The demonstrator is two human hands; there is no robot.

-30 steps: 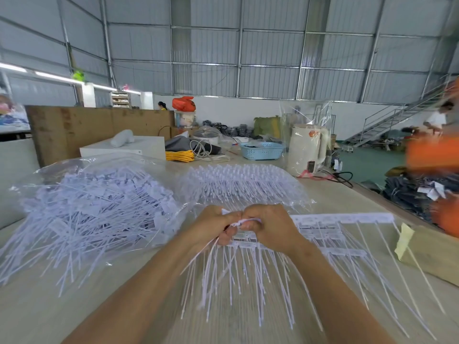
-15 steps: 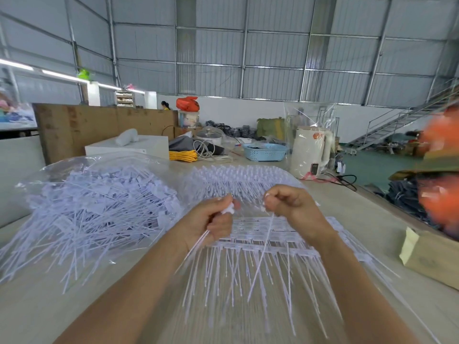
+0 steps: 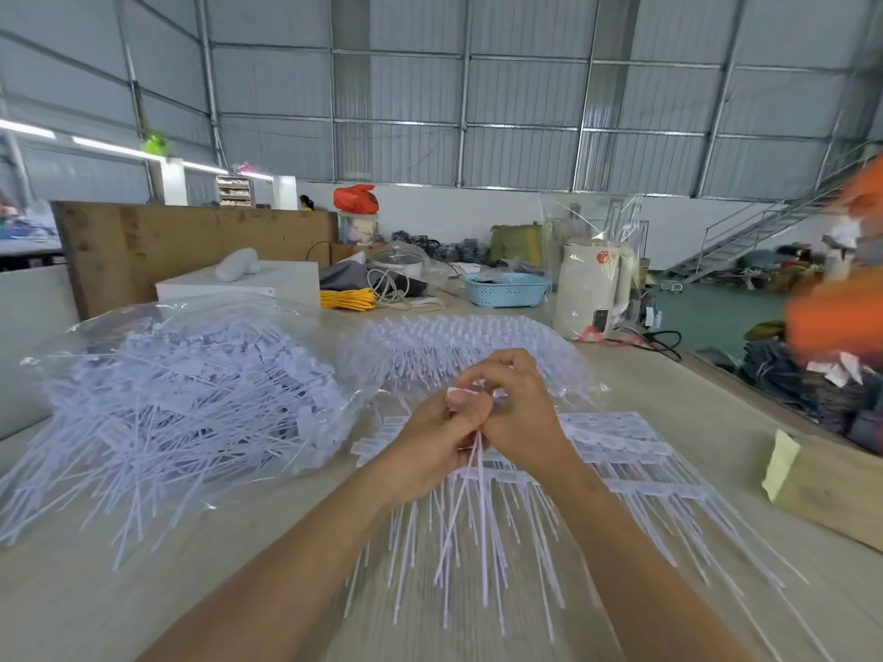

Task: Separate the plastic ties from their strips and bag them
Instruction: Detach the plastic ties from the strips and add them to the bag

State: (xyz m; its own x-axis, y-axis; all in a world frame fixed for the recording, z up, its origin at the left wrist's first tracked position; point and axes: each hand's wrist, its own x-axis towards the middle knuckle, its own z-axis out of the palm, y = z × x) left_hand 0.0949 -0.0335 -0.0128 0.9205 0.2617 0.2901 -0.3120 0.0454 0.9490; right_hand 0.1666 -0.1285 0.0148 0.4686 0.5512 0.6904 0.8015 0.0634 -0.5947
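At the far left, a clear bag (image 3: 191, 389) full of loose white ties is seen lying on the pale surface (image 3: 95, 590). Many tie ends are poked out of its open mouth toward the viewer. Just behind and to the right of it, a second clear bag (image 3: 468, 346) of ties is laid.

In the middle, the two hands are held close together above the surface, touching each other. The left hand (image 3: 430, 446) is closed in a tight grip around a small bunch of loose ties (image 3: 466, 508), whose thin tails are hung down below the fist. The right hand (image 3: 518, 413) is curled too, and the heads of the same bunch are pinched between its fingers and thumb.

Under the hands, strips of ties (image 3: 621, 451) are spread flat on the surface, with their long tails pointed toward the viewer.

Farther right, a white kettle (image 3: 592, 289) wrapped in plastic is stood at the back, and a cardboard box (image 3: 831, 484) is set near the right edge.
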